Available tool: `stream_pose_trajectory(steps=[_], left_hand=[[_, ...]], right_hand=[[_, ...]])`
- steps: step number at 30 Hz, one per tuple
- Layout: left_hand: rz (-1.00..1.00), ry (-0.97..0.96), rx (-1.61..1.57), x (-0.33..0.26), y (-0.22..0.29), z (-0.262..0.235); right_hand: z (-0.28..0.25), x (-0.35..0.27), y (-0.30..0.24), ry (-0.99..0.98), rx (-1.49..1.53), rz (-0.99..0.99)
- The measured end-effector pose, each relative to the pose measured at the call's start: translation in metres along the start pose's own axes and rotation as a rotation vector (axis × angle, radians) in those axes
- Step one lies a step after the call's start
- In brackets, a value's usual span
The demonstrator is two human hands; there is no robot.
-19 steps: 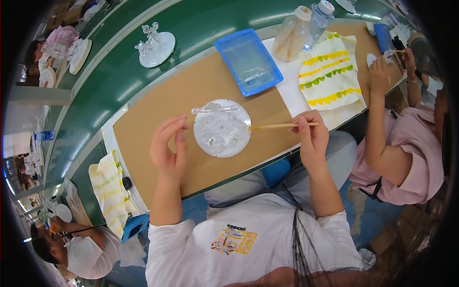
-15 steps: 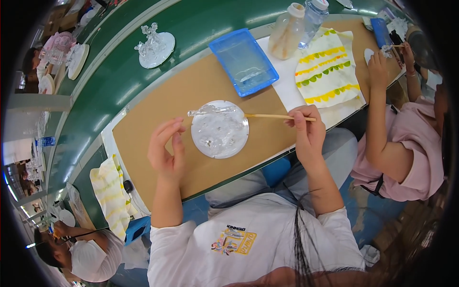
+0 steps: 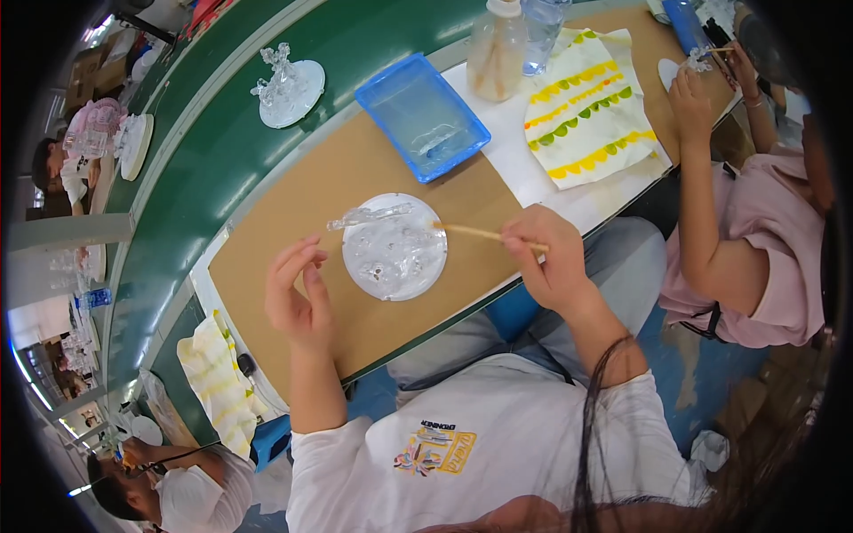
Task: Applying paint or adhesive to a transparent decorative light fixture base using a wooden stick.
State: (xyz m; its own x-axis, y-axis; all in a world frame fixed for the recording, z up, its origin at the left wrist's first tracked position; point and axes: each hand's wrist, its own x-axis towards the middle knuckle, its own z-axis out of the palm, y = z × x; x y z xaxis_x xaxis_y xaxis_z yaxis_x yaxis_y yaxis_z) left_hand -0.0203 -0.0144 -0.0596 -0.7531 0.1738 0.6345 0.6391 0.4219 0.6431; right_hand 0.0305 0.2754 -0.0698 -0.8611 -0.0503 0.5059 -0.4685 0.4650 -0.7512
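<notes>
Between my hands, a round white plate (image 3: 391,286) lies on the brown board, covered with clear, glossy plastic pieces. One long clear piece (image 3: 378,214) lies across its far side, with one end sticking out past the rim to the left. My left hand (image 3: 300,289) hovers left of the plate, fingers curved and apart, with nothing visible in it; its fingertips are close to that protruding end. My right hand (image 3: 549,258) grips a thin wooden stick (image 3: 475,233) near one end. The stick points left, and its far tip is over the plate's right edge.
A blue tray (image 3: 422,115) holding liquid stands beyond the plate. To its right are a cloudy bottle (image 3: 495,53), a clear bottle (image 3: 544,35) and a yellow-patterned cloth (image 3: 591,111). Another white disc with clear figures (image 3: 289,93) sits far left. A co-worker in pink (image 3: 746,231) works at right.
My right hand has moved slightly left and nearer to me with the stick, whose tip has shifted left. My left hand has drifted slightly left. The whole view has shifted a little.
</notes>
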Motion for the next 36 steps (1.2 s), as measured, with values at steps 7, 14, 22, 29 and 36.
stream_pose_trajectory(steps=[7, 14, 22, 29, 36], left_hand=[[-0.006, -0.017, -0.003, 0.001, 0.003, 0.003], [-0.025, 0.028, 0.02, 0.0, 0.003, 0.001], [-0.012, -0.007, 0.018, 0.0, 0.003, 0.0], [0.021, -0.026, 0.051, 0.0, 0.004, -0.005], [-0.028, 0.038, 0.027, 0.0, 0.009, -0.005]], right_hand=[[0.007, 0.008, 0.004, 0.051, -0.012, 0.016], [-0.005, -0.007, -0.001, 0.028, 0.04, 0.026], [0.013, -0.035, -0.017, -0.053, 0.188, -0.106], [0.009, -0.028, -0.029, -0.065, 0.078, -0.058], [0.033, -0.015, -0.043, -0.096, -0.011, -0.285]])
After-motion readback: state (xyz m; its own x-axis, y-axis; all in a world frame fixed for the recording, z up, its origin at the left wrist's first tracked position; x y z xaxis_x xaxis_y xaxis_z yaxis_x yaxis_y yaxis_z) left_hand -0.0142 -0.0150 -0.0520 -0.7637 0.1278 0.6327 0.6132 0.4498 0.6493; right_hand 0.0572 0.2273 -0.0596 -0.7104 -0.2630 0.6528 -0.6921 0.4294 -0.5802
